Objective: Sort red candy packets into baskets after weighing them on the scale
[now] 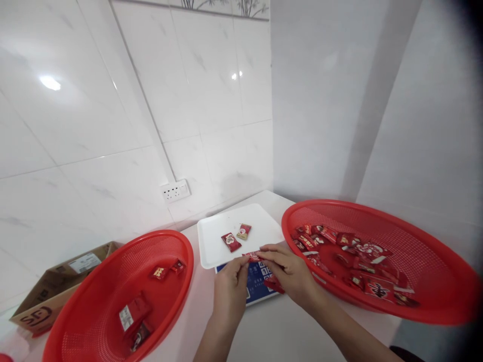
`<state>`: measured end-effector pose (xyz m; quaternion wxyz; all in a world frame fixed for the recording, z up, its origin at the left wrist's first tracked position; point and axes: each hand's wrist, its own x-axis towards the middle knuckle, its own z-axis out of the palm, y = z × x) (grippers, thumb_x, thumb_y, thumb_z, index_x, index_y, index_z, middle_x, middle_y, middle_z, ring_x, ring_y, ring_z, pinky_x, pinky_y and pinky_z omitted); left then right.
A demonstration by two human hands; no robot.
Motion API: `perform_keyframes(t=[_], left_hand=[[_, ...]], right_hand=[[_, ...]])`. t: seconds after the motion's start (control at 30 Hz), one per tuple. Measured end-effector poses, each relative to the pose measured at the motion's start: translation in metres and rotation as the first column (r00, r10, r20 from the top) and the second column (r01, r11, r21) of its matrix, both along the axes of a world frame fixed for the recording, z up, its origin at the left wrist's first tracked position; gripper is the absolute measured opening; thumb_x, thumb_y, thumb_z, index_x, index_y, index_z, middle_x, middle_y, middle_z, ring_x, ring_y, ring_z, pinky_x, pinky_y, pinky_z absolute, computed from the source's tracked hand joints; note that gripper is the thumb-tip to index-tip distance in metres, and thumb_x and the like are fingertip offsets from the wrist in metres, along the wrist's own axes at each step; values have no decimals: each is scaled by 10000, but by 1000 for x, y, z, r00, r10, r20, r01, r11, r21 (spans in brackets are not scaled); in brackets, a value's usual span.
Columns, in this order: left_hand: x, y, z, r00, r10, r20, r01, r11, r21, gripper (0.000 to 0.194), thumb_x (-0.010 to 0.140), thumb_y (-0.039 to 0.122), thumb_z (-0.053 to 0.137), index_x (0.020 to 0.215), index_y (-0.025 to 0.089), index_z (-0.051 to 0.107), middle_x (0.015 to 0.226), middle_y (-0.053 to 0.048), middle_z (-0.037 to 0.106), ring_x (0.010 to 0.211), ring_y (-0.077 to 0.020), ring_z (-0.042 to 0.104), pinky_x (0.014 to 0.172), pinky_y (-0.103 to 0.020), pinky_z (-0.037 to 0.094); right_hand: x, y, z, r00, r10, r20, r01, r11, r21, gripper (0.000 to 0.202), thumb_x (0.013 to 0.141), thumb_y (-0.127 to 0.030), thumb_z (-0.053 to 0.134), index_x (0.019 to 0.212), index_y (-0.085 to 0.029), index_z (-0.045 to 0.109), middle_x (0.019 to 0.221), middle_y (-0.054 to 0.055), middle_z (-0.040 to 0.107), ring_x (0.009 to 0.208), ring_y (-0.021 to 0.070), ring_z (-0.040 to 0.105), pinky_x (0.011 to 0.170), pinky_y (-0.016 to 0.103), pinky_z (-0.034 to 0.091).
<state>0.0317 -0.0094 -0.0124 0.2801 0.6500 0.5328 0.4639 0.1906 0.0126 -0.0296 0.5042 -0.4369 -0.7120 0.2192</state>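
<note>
My left hand [231, 286] and my right hand [289, 269] meet over the front edge of a small scale [260, 284] and pinch the same red candy packet [253, 256] between their fingertips. More red wrapping [274, 285] shows under my right palm. The white tray [215, 241] on the scale carries two wrapped candies [231, 242], one red and one paler [244, 231]. On the right a large red basket [433, 236] holds several red candy packets [354, 261].
A second red basket [86, 322] at the left holds a few packets [134, 314]. A cardboard box [49, 291] sits at the far left by the tiled wall. A wall socket [175, 190] is behind the tray. The white counter ends at the corner walls.
</note>
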Motion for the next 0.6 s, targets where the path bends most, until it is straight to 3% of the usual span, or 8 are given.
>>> perform_keyframes(t=[0.13, 0.2, 0.3, 0.43, 0.6], left_hand=[[-2, 0, -1, 997, 36, -62, -33, 998, 44, 255, 822, 271, 439, 961, 209, 644, 885, -56, 685, 765, -189, 615, 686, -291, 464], [-3, 0, -2, 993, 61, -104, -55, 996, 63, 259, 827, 273, 431, 963, 205, 640, 869, -56, 685, 741, -183, 615, 666, -282, 464], [-2, 0, -3, 989, 65, -135, -51, 994, 101, 264, 834, 257, 417, 981, 199, 629, 914, -59, 681, 790, -180, 617, 697, -277, 466], [-1, 0, -4, 990, 36, -133, -22, 994, 109, 267, 841, 246, 410, 999, 199, 619, 956, -58, 676, 843, -174, 615, 734, -273, 467], [-1, -1, -4, 995, 27, -100, -17, 995, 99, 257, 834, 256, 423, 979, 207, 629, 927, -52, 682, 812, -173, 617, 724, -276, 474]], right_hand=[[0, -3, 5, 997, -11, -79, 1, 992, -129, 260, 803, -288, 493, 1003, -264, 658, 1052, 48, 654, 965, 214, 590, 856, 359, 460], [-1, -5, 10, 988, -28, -153, -13, 964, -265, 322, 807, -349, 477, 1074, -231, 613, 882, 43, 687, 793, 196, 626, 722, 332, 495], [-3, -8, 17, 957, -21, -289, -109, 897, -428, 401, 793, -399, 482, 1134, -196, 536, 637, -22, 616, 554, 135, 576, 533, 266, 461], [-7, -9, 23, 899, 20, -438, -232, 869, -438, 394, 731, -346, 577, 1091, -197, 514, 747, -20, 621, 653, 121, 579, 583, 238, 443], [-8, -7, 24, 867, 17, -497, -262, 865, -428, 334, 723, -320, 590, 1029, -207, 515, 751, -23, 613, 681, 119, 574, 611, 236, 433]])
